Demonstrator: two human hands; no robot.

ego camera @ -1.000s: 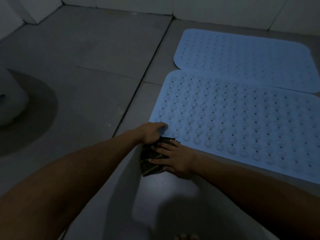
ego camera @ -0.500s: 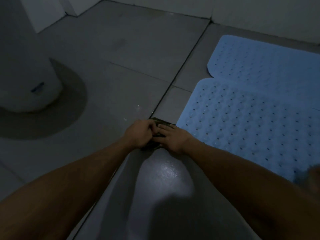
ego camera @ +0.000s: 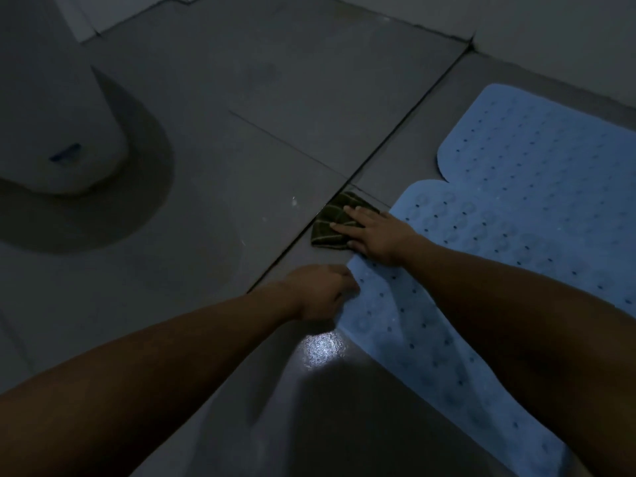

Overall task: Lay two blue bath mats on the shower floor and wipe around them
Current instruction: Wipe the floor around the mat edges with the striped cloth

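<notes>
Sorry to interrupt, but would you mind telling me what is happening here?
A person is wiping the floor beside two blue mats. The right hand presses a dark cloth flat on the tile at the near mat's corner. The left hand grips that mat's edge. The far mat lies flat behind it.

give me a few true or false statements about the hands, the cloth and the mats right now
1. The right hand presses flat on the dark cloth. True.
2. The cloth lies on top of the near blue mat. False: it lies on the grey floor tile, beside the mat's corner.
3. The left hand is at the near mat's edge. True.
4. Only one blue mat is on the floor. False: a far blue mat lies beyond the near one.
5. The left hand holds the cloth. False: only the right hand touches it.
</notes>
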